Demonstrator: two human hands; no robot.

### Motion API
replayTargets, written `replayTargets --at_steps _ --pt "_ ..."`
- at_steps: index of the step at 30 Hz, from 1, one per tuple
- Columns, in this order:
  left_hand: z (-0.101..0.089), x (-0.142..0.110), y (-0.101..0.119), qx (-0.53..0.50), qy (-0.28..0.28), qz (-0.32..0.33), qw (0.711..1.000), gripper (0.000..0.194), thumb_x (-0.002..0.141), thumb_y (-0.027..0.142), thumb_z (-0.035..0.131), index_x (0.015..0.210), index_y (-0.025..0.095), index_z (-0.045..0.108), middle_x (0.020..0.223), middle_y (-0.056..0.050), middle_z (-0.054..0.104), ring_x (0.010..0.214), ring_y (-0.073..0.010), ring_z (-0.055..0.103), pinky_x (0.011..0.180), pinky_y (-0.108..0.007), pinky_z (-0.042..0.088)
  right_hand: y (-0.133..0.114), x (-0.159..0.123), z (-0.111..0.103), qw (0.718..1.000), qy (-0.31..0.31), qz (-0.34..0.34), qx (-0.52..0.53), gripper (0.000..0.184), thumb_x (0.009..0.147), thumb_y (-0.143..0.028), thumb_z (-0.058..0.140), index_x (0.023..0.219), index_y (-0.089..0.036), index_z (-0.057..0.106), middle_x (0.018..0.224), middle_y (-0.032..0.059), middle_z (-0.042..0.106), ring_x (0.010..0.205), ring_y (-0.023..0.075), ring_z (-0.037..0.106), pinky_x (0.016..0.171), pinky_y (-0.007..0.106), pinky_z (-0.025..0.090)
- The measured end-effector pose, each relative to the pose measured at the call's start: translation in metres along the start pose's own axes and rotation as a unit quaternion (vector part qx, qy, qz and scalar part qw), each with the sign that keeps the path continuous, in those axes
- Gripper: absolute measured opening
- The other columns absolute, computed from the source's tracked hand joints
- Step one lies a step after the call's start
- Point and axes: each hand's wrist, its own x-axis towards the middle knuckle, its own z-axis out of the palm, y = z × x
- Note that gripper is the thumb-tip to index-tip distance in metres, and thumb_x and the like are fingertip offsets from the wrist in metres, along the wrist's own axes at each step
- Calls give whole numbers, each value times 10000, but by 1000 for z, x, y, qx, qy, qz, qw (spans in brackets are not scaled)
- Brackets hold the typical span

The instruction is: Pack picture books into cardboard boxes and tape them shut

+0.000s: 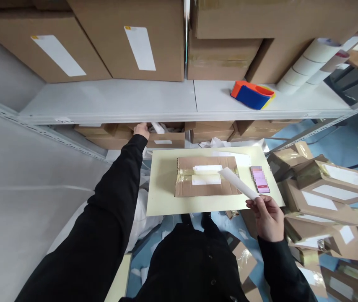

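Pinched in my right hand (pixel 267 216) is a white paper strip (pixel 238 183), its far end over the right side of a taped cardboard box (pixel 207 191). The box lies flat on a cream board (pixel 163 201), with gold-coloured tape along its middle and white labels on top. Stretched forward, my left hand (pixel 141 130) is at the left edge of an open carton (pixel 166 137) under the shelf. Its fingers are mostly hidden, so their grip is unclear. White material shows inside that carton. On the board's right lies a phone (pixel 260 179) with a pink screen.
Overhead, a grey shelf (pixel 119 98) carries large cartons (pixel 135 46), a blue and orange tape dispenser (pixel 252 95) and stacked white rolls (pixel 306 67). Many labelled boxes (pixel 333 205) are piled on the right. A white bag (pixel 143 222) is below the board's left side.
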Motion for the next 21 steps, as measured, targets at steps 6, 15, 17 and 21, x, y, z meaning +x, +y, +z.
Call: replayTargets --at_steps 6,15,17,21 --pt "14 -79 22 -17 -40 -67 997 326 752 239 574 1015 47 587 1195 -260 570 1207 -393 463 1020 -551 308 6 -10 19 998 -37 -45 -28 159 794 -325 663 815 -183 594 688 9 662 658 153 676 639 297 554" --pt "27 -236 82 -488 -166 -59 855 556 734 627 585 1058 175 577 968 -101 651 713 -165 648 564 -286 528 -28 -15 44 833 -206 -465 -219 212 784 -95 598 935 -230 659 959 94 680 895 241 666 745 399 565" --pt "21 -235 84 -494 -216 -87 838 550 674 593 672 1000 155 605 867 -78 660 660 -151 637 540 -269 519 -36 -14 36 790 -249 -507 -239 274 775 -55 595 978 -227 657 985 103 678 901 240 673 736 370 575" --pt "28 -240 89 -450 -205 -65 867 484 477 374 850 836 138 626 729 -17 658 619 -116 614 553 -229 508 -45 -8 20 744 -315 -532 -254 275 793 -48 587 1009 -199 663 1021 97 681 948 209 672 809 321 577"
